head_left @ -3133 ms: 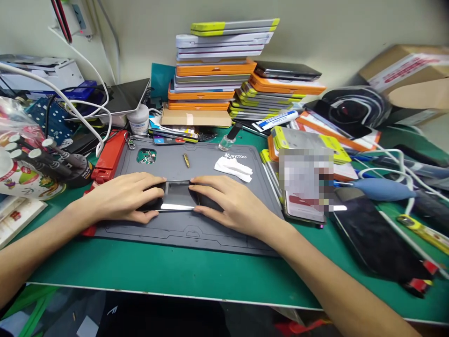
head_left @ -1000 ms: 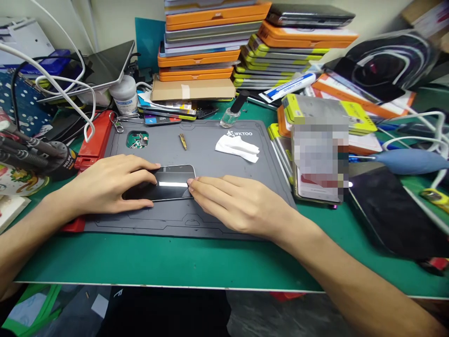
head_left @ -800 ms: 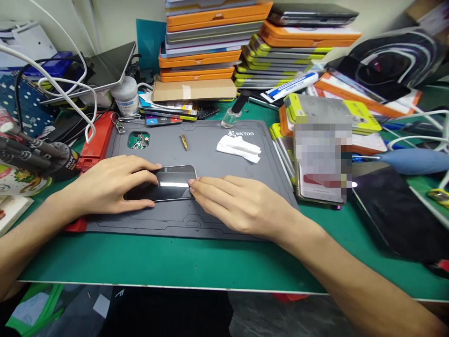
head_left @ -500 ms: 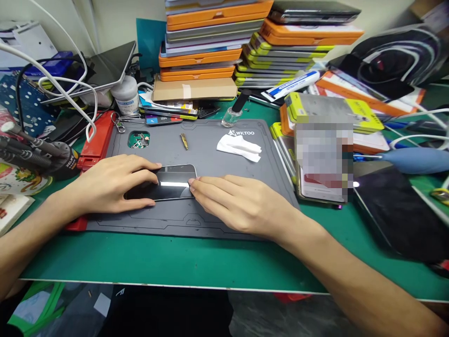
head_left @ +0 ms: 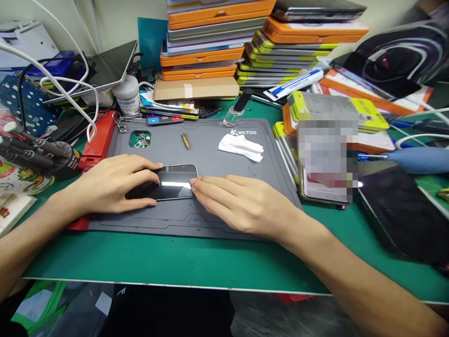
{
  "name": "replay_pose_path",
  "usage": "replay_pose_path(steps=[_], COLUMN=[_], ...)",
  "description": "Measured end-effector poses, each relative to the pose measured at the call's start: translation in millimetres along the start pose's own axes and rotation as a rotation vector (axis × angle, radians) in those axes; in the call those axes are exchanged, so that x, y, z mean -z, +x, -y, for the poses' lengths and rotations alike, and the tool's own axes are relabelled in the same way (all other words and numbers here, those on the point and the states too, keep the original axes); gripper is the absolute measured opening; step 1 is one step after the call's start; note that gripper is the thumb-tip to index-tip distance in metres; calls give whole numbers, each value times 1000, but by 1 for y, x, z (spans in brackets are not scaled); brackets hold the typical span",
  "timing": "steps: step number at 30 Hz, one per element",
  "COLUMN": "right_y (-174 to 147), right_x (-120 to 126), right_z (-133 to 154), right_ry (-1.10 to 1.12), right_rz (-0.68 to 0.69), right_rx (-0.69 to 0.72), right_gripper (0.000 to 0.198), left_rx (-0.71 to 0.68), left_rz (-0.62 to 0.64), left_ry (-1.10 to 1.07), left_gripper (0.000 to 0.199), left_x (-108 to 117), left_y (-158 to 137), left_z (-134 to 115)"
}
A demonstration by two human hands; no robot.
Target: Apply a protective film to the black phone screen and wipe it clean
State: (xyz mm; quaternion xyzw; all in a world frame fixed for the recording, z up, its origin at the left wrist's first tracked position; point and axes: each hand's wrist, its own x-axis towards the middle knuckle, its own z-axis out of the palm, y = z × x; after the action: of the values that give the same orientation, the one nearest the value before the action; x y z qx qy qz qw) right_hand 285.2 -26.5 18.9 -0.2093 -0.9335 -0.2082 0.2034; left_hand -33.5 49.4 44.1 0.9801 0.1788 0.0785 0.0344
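A black smartphone point(head_left: 175, 191) lies on the grey work mat point(head_left: 231, 178), its glossy screen facing up with a bright reflection. My left hand point(head_left: 112, 183) grips it from the left, fingers along the far edge and thumb at the near edge, covering that end. At the phone's right end, my right hand point(head_left: 242, 202) has its fingers pressed together, the tips pinching the edge. Beyond the phone lie a small brass-coloured bit point(head_left: 185, 141) and a folded white tissue point(head_left: 242, 146). Small screws and parts sit in the mat's recess point(head_left: 140, 139).
A glass bottle with black cap point(head_left: 234, 114) stands at the mat's far edge. Behind are stacked orange cases point(head_left: 199, 57) and a white jar point(head_left: 126, 96). A tool holder point(head_left: 63, 157) is at left; boxes point(head_left: 333, 112) and a black pouch point(head_left: 403, 210) lie at right.
The view has shifted very slightly, so everything sits a little further right. Both hands keep the same hold on the smartphone.
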Motion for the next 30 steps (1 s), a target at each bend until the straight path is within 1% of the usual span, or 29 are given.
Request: replay_pose_path(steps=[21, 30], right_y=[-1, 1], right_x=[1, 2], right_z=[-1, -1], right_ry=[1, 3], right_rz=[20, 9], right_rx=[1, 0], right_gripper=[21, 18], left_rx=[11, 6], left_rz=[11, 12], left_ry=[-7, -5], left_gripper=[40, 39], left_x=[0, 1], left_y=[0, 1], left_z=[0, -1])
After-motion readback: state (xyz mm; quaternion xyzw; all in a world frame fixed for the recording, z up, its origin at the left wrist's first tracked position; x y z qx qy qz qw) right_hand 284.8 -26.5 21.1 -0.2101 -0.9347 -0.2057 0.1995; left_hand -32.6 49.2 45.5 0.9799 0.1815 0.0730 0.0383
